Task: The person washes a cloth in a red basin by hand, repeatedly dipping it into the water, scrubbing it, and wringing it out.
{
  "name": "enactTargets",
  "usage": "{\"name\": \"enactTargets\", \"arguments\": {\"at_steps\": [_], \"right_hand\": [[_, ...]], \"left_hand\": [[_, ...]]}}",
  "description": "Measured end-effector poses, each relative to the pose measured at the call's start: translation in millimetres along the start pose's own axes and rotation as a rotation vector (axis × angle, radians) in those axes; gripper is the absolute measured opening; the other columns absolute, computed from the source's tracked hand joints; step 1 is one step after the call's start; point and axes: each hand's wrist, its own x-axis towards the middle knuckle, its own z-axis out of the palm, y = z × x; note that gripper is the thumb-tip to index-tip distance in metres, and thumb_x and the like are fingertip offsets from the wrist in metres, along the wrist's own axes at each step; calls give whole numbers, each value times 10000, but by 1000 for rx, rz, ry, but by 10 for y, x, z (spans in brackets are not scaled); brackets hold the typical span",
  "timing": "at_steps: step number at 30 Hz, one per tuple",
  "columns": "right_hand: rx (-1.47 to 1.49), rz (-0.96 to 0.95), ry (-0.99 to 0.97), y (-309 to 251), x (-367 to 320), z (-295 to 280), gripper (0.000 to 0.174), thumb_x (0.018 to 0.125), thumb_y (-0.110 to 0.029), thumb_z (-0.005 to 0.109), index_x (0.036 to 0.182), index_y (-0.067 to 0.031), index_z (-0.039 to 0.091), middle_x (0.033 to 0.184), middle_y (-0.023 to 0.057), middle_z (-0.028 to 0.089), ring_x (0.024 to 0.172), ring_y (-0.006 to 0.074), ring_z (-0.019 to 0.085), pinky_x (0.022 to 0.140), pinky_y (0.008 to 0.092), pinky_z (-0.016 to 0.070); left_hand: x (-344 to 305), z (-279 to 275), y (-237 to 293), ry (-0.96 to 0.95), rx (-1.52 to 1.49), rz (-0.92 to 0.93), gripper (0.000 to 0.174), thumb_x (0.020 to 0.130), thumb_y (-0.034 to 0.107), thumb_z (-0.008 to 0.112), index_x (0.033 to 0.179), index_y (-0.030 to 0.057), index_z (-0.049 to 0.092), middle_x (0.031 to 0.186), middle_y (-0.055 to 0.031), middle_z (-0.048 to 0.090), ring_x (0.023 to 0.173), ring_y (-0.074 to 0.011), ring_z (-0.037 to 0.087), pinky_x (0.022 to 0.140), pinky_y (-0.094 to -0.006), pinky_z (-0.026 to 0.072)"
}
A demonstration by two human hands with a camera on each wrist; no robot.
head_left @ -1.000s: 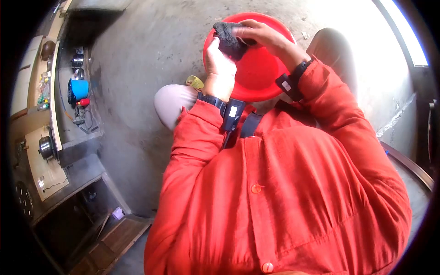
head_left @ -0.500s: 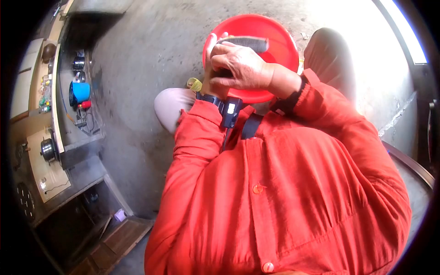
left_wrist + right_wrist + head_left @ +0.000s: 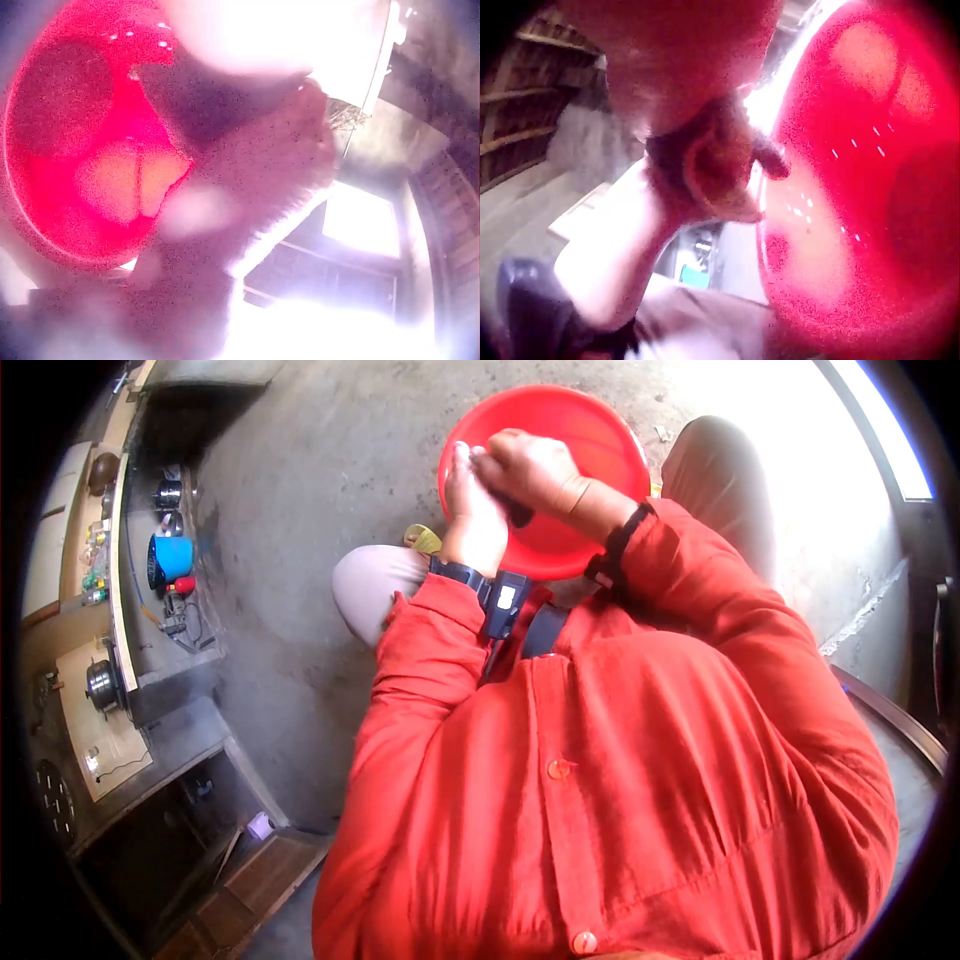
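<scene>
A dark grey textured cloth (image 3: pixel 519 515) is bunched between the two hands, over a red plastic basin (image 3: pixel 605 445); only a small dark piece shows in the head view. My left hand (image 3: pixel 477 510) grips it from the left side, thumb pointing up. Over it lies my right hand (image 3: pixel 538 472), its fingers curled round the cloth and close against the left palm. Strong glare and red tint blur both wrist views, where a dark patch of the cloth (image 3: pixel 195 101) shows between the hands.
The basin stands on a grey concrete floor (image 3: pixel 290 590) between the person's knees (image 3: pixel 378 585). A yellow-green slipper (image 3: pixel 424 539) shows beside it. Off to the left are a blue bucket (image 3: pixel 172 558), a metal pot (image 3: pixel 102 684) and low counters.
The cloth was spread in plain view, then swung out past the right hand as a blurred strip. Now the right hand has drawn back up and covers most of it.
</scene>
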Motion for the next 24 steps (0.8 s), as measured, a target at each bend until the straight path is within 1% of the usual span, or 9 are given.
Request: {"name": "enactTargets", "arguments": {"at_steps": [4, 6, 12, 14, 18, 19, 22, 23, 24], "right_hand": [[506, 224, -251, 847, 152, 195, 284, 853, -343, 565, 967, -123, 703, 825, 154, 661, 749, 307, 646, 735, 368, 521], [927, 557, -304, 860, 138, 94, 448, 894, -392, 582, 1053, 24, 634, 990, 121, 646, 856, 157, 603, 746, 272, 475], [1613, 385, -639, 641, 182, -238, 458, 941, -432, 500, 1134, -22, 567, 1088, 100, 611, 985, 175, 586, 861, 330, 470], [1483, 396, -432, 662, 213, -244, 291, 937, -296, 555, 1075, -42, 585, 979, 53, 635, 928, 147, 608, 841, 306, 486], [1407, 422, -205, 620, 285, -328, 206, 912, -229, 608, 1004, -45, 601, 863, 9, 638, 796, 98, 615, 764, 259, 486], [1377, 366, -214, 598, 283, -325, 203, 912, -229, 608, 995, -44, 605, 858, 4, 635, 788, 90, 609, 751, 251, 482], [1119, 277, -199, 389, 250, -342, 236, 909, -249, 614, 994, -29, 623, 815, -14, 617, 765, 64, 582, 705, 227, 465], [1073, 266, -222, 329, 241, -317, 230, 907, -239, 618, 1004, -31, 623, 815, -11, 614, 767, 63, 580, 692, 224, 468], [1026, 253, -245, 272, 241, -291, 225, 905, -229, 622, 1014, -32, 624, 815, -8, 612, 768, 63, 579, 679, 221, 471]], "left_hand": [[108, 183, 80, -25, -4, 69, 307, 964, 300, 470, 712, 123, 471, 677, -2, 481, 664, -167, 508, 682, -322, 450], [91, 219, 159, -180, -24, 39, 377, 970, 293, 454, 631, 133, 414, 619, 5, 456, 626, -167, 473, 713, -342, 428], [38, 274, 256, -316, -12, 74, 381, 966, 320, 464, 642, 123, 423, 677, -32, 490, 713, -184, 502, 797, -344, 447], [107, 184, 241, -255, -68, 27, 366, 956, 349, 490, 676, 114, 464, 708, -41, 532, 747, -195, 547, 787, -337, 451], [299, -82, 126, -15, 503, 359, 358, 960, 415, 448, 897, 99, 605, 991, -70, 583, 962, -181, 539, 861, -405, 434], [369, -186, 89, 83, 670, 326, 453, 930, 518, 446, 1133, 138, 586, 1180, -82, 541, 1111, -254, 476, 866, -517, 402], [258, -77, -21, 258, 514, -132, 581, 883, 620, 440, 1255, 180, 508, 1341, -72, 438, 1177, -392, 406, 880, -635, 340], [178, -130, -24, 1, 408, -261, 894, 822, 723, 422, 1470, 166, 161, 1545, -104, 83, 1336, -507, 177, 949, -723, 210], [110, -141, -79, -32, 281, -336, 913, 797, 735, 459, 1466, 183, 175, 1520, -87, 161, 1297, -550, 220, 915, -717, 293]]}}
